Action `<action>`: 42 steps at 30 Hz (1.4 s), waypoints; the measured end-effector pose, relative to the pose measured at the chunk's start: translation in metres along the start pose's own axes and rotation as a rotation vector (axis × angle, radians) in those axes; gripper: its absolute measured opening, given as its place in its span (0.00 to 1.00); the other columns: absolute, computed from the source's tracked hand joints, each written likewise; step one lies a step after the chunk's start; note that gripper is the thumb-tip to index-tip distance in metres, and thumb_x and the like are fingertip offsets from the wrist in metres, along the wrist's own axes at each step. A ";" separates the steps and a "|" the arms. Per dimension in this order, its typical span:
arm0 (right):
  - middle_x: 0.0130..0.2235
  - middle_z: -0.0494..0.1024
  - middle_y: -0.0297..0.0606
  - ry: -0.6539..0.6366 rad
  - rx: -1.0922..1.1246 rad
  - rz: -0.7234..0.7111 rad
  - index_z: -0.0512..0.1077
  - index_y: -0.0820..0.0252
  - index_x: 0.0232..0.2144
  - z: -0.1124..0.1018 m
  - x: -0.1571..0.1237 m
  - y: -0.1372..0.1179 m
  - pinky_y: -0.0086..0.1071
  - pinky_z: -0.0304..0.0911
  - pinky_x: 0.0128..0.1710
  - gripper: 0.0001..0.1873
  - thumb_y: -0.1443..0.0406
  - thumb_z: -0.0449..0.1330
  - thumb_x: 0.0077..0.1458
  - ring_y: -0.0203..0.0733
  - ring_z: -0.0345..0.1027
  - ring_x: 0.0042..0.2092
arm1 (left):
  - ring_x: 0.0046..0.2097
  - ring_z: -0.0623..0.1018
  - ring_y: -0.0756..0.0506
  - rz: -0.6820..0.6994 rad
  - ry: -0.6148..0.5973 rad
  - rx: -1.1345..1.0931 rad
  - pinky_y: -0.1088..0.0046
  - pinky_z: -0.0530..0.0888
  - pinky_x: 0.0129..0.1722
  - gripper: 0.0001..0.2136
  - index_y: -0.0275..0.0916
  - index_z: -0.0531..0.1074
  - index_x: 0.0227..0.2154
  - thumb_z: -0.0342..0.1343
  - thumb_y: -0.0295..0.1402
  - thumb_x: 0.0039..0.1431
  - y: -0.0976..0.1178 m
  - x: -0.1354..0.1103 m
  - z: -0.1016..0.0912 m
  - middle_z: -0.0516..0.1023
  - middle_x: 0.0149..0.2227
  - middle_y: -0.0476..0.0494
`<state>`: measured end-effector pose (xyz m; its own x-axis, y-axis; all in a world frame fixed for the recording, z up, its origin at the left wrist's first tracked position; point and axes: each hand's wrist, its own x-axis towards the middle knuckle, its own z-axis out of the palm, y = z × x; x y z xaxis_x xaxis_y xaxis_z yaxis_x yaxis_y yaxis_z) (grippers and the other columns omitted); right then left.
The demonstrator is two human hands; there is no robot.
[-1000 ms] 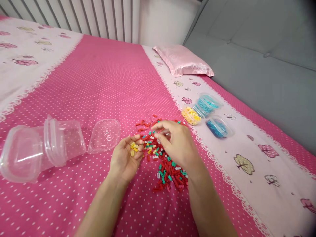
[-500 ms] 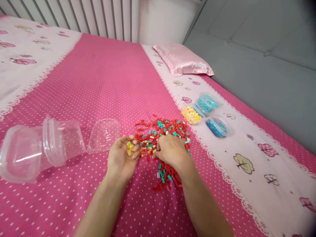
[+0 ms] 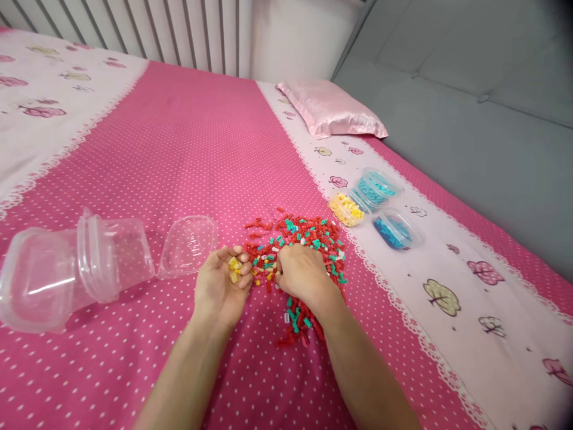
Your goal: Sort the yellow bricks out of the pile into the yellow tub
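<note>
My left hand (image 3: 224,286) is turned palm up and cupped, with several small yellow building bricks (image 3: 234,269) resting in it against the curled fingers. My right hand (image 3: 301,272) reaches palm down into a spread pile of small building bricks (image 3: 308,230), mostly red with green, white and some yellow ones among them. Its fingers are bent and drawn together over the pile's left part, close to a few yellow bricks. The fingertips are hidden behind the hand, so what they pinch cannot be seen.
Clear tubs hold yellow bricks (image 3: 347,210), light-blue bricks (image 3: 376,186) and dark-blue bricks (image 3: 394,232) on the right. Stacked clear plastic containers (image 3: 76,269) lie on the left, beside a clear lid (image 3: 188,245). A pink pillow (image 3: 331,107) rests farther back on the pink dotted bedsheet (image 3: 188,155).
My right hand has shifted slightly left over the pile, uncovering more bricks on its right side. My left hand stays almost still with the yellow bricks.
</note>
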<state>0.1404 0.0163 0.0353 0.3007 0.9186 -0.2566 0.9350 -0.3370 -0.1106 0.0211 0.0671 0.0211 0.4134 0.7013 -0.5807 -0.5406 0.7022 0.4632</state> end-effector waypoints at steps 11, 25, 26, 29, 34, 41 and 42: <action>0.30 0.78 0.40 0.034 0.084 0.014 0.73 0.59 0.24 -0.004 0.000 0.017 0.31 0.62 0.31 0.01 0.68 0.61 0.43 0.43 0.72 0.33 | 0.18 0.60 0.54 -0.006 0.014 -0.002 0.83 0.56 0.13 0.13 0.35 0.64 0.20 0.40 0.25 0.57 0.001 -0.001 0.001 0.61 0.19 0.47; 0.25 0.74 0.30 0.511 0.860 -0.284 0.67 0.59 0.26 -0.025 -0.017 0.014 0.24 0.62 0.25 0.05 0.65 0.60 0.49 0.30 0.66 0.25 | 0.19 0.65 0.54 -0.095 -0.078 0.070 0.82 0.64 0.14 0.13 0.33 0.66 0.24 0.39 0.27 0.59 -0.002 -0.003 0.005 0.66 0.22 0.44; 0.26 0.74 0.30 0.506 0.871 -0.307 0.67 0.59 0.26 -0.025 -0.018 0.011 0.24 0.62 0.26 0.05 0.65 0.60 0.49 0.30 0.67 0.25 | 0.19 0.65 0.53 -0.103 -0.088 0.074 0.82 0.64 0.14 0.13 0.32 0.66 0.25 0.39 0.27 0.60 -0.003 -0.003 0.005 0.67 0.21 0.44; 0.28 0.75 0.30 0.483 0.876 -0.356 0.69 0.58 0.29 -0.024 -0.020 0.001 0.24 0.64 0.28 0.05 0.64 0.61 0.49 0.30 0.68 0.27 | 0.19 0.67 0.53 -0.108 -0.118 0.072 0.82 0.65 0.14 0.13 0.32 0.66 0.26 0.38 0.27 0.61 -0.004 -0.002 0.005 0.66 0.21 0.45; 0.33 0.77 0.32 0.488 0.857 -0.304 0.71 0.56 0.36 -0.018 -0.013 -0.001 0.26 0.65 0.32 0.08 0.64 0.61 0.50 0.31 0.71 0.30 | 0.18 0.66 0.54 -0.114 -0.102 0.076 0.83 0.63 0.14 0.13 0.32 0.65 0.27 0.38 0.26 0.61 -0.003 -0.003 0.006 0.66 0.21 0.46; 0.31 0.79 0.34 0.249 0.371 0.005 0.75 0.54 0.29 -0.008 -0.001 0.012 0.31 0.64 0.36 0.04 0.67 0.60 0.49 0.38 0.72 0.33 | 0.18 0.62 0.55 -0.042 -0.054 0.079 0.83 0.58 0.12 0.11 0.34 0.64 0.24 0.39 0.23 0.58 -0.001 -0.002 0.003 0.64 0.21 0.46; 0.30 0.79 0.35 0.179 0.294 0.032 0.76 0.54 0.28 -0.005 0.001 0.012 0.31 0.64 0.36 0.04 0.67 0.61 0.48 0.40 0.73 0.34 | 0.18 0.62 0.55 -0.037 -0.047 0.076 0.83 0.58 0.12 0.11 0.34 0.64 0.24 0.39 0.23 0.58 -0.001 -0.002 0.003 0.64 0.21 0.46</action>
<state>0.1527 0.0145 0.0390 0.3819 0.9193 -0.0944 0.8381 -0.3876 -0.3838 0.0227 0.0658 0.0233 0.4667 0.6786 -0.5672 -0.4684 0.7336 0.4924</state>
